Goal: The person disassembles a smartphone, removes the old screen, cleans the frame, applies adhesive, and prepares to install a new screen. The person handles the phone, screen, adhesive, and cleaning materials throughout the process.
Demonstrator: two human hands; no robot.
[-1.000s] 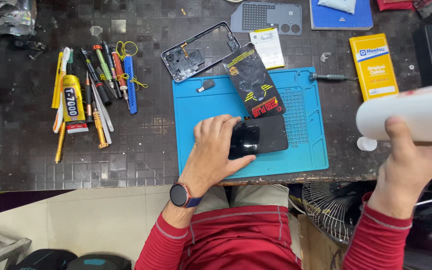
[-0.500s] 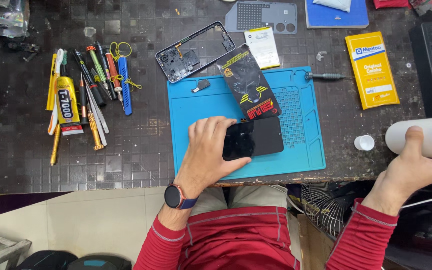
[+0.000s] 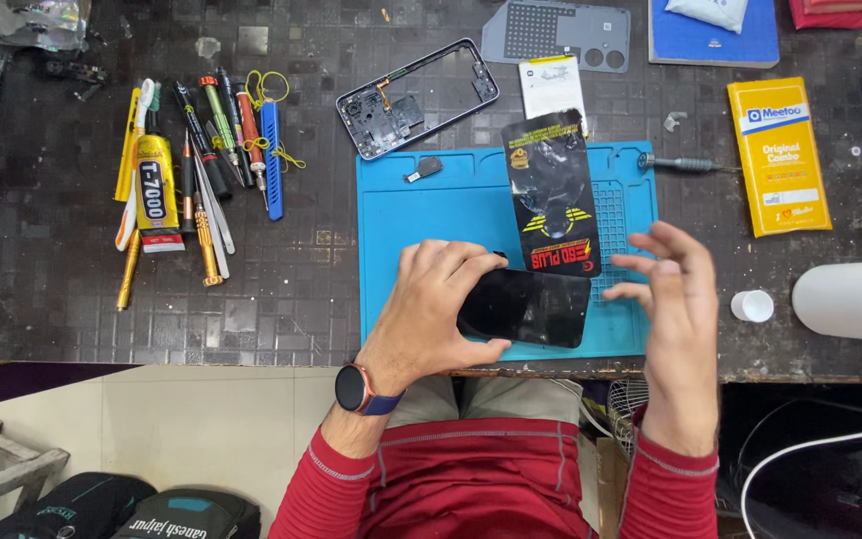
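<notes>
My left hand (image 3: 441, 304) rests on the left end of a black phone (image 3: 536, 307), gripping it against the blue work mat (image 3: 421, 210). My right hand (image 3: 675, 319) hovers just right of the phone with fingers spread, holding nothing. A black packet with yellow and red print (image 3: 551, 195) lies on the mat right behind the phone. A white bottle (image 3: 850, 299) lies on its side at the right edge, its small white cap (image 3: 752, 305) beside it.
A bare phone frame (image 3: 416, 98) and a small black part (image 3: 423, 168) lie behind the mat. Screwdrivers, tweezers and a glue tube (image 3: 157, 185) are laid out at left. A yellow box (image 3: 780, 155), a grey back cover (image 3: 556, 35) and a screwdriver (image 3: 685, 163) sit at the back right.
My right hand has let go of the white bottle, which now lies at the right edge, and moved left to the phone. The left hand stays on the phone.
</notes>
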